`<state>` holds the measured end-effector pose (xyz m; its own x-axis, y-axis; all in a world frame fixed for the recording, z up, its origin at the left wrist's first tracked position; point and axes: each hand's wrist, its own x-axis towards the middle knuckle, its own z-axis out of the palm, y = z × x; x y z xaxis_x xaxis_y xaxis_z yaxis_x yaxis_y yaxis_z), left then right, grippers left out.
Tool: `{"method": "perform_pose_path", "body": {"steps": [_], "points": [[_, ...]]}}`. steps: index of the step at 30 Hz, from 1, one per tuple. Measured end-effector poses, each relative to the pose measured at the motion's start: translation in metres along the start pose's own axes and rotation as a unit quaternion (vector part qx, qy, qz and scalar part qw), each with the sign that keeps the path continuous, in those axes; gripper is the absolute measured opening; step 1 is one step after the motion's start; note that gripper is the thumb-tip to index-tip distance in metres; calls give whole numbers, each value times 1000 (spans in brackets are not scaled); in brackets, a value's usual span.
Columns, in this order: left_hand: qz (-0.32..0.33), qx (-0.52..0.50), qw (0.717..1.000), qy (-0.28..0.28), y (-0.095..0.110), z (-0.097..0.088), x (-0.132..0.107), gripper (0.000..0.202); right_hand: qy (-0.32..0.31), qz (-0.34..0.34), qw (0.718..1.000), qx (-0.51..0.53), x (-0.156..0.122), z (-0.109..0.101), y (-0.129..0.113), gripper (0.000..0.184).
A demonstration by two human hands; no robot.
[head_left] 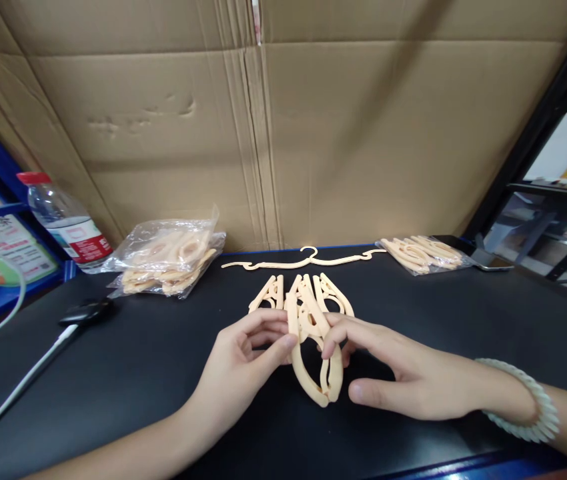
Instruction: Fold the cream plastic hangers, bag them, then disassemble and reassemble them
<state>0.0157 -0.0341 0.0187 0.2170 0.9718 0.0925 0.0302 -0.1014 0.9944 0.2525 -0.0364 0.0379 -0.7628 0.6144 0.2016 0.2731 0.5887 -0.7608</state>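
Note:
A cream folding clothes hanger (306,377), folded up, is held up in front of me over the black table. My left hand (246,357) pinches its left arm between thumb and fingers. On the other side, my right hand (388,363) has its fingers curled against the right arm, its thumb standing off. Just behind lie more folded hangers (333,297), partly hidden by the held one and my hands. Farther back an unfolded hanger (283,265) lies flat, its hook toward the cardboard.
Bagged hangers sit in a plastic-wrapped pile (163,257) at the left and another pack (421,255) at the right. A bottle (76,230) stands far left, near a black device (86,311) with a white cable (23,383). A cardboard wall (363,133) closes off the back.

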Motion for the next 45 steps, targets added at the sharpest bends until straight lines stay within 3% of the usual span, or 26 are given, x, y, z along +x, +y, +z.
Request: {"method": "perform_pose_path", "body": {"steps": [10, 12, 15, 17, 19, 24, 30, 33, 36, 41, 45], "points": [[43, 77, 996, -30, 0, -3, -1, 31, -21, -9, 995, 93, 3, -8, 5, 33], [53, 96, 994, -22, 1, -5, -2, 33, 25, 12, 992, 120, 4, -13, 11, 29], [65, 133, 989, -5, 2, -7, -3, 31, 151, 63, 980, 112, 5, -29, 27, 26], [69, 150, 986, 0, 2, -10, -2, 29, 227, 105, 965, 80, 5, -43, 42, 30], [76, 163, 984, 1, 1, -12, -1, 27, 263, 147, 952, 48, 4, -54, 58, 36], [136, 276, 951, -2, -5, -19, 1, 22, 183, 210, 960, -34, 3, -61, 82, 41], [258, 430, 862, -69, -8, -20, -2, 36, 148, 173, 962, -152, -2, -59, 66, 32], [250, 505, 823, -74, -11, -18, -6, 45, 73, 117, 970, -200, -8, -64, 53, 23], [223, 561, 794, -73, -15, -17, -9, 51, 10, 64, 970, -235, -12, -65, 45, 31], [200, 592, 776, -82, -20, -17, -12, 50, -2, 96, 957, -273, -14, -56, 48, 58], [189, 598, 773, -99, -21, -22, -6, 51, -13, 115, 952, -283, -13, -50, 51, 63]]}}
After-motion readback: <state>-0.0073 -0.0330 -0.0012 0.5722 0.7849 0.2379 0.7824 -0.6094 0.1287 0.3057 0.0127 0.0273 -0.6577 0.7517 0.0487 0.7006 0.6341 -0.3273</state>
